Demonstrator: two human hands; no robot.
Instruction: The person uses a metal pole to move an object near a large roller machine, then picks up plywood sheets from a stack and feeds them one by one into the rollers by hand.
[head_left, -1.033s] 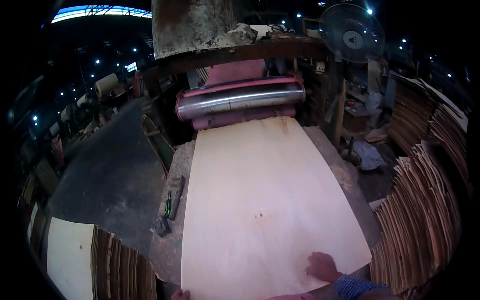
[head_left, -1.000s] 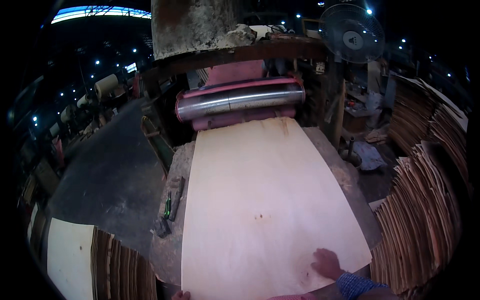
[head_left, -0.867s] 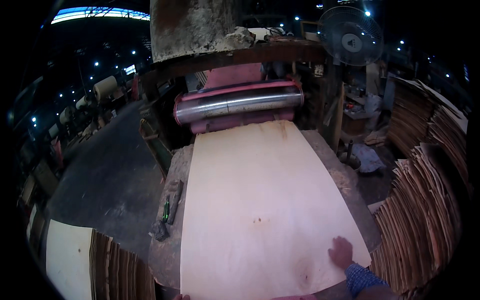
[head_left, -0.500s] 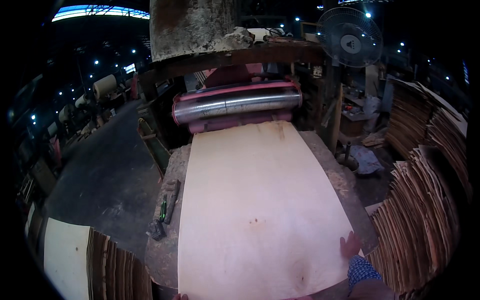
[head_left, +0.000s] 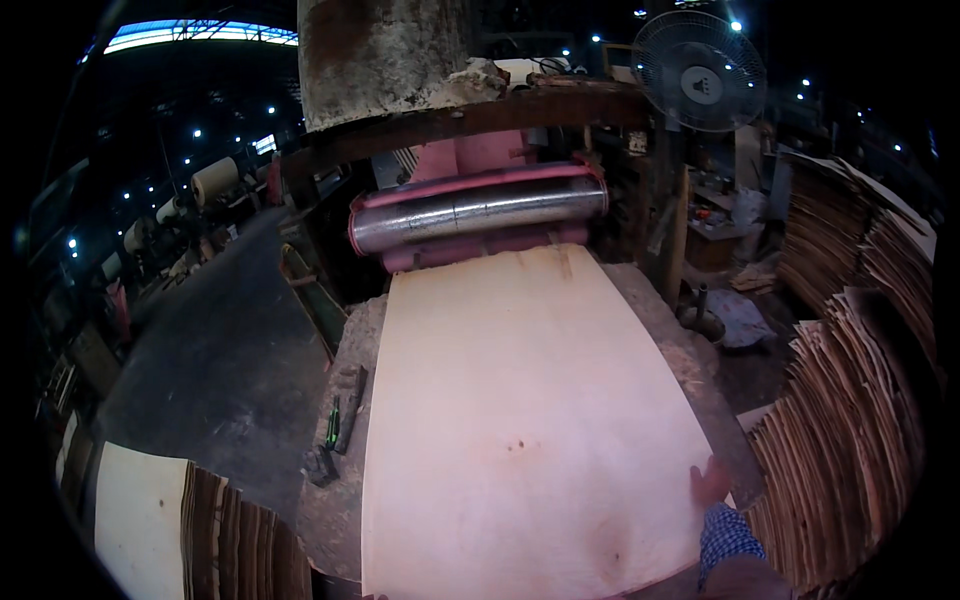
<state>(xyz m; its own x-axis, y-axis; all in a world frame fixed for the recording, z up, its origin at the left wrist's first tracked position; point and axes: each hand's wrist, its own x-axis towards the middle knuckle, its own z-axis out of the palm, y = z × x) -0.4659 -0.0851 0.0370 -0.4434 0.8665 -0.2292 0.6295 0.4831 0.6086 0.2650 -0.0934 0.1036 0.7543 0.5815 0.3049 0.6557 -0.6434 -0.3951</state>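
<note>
A large pale wood veneer sheet [head_left: 530,400] lies lengthwise in front of me. Its far end reaches the foot of a roller machine with a shiny metal roller [head_left: 480,214] and pink-stained rollers around it. My right hand [head_left: 712,482], below a blue checked cuff, rests at the sheet's near right edge with thumb and fingers apart. Whether more veneer lies under the sheet, I cannot tell. My left hand is out of the picture, past the sheet's near left corner.
On the ledge left of the sheet lie a green-and-black cutter [head_left: 333,428] and a dark block [head_left: 320,466]. Stacked veneer [head_left: 840,440] stands close on my right, another stack [head_left: 145,520] at lower left. A fan [head_left: 700,75] hangs at upper right.
The view has shifted slightly, so the scene sits a little to the right. My left fingertips, seen before at the near left corner, have dropped out of sight. My right hand stays at the edge.
</note>
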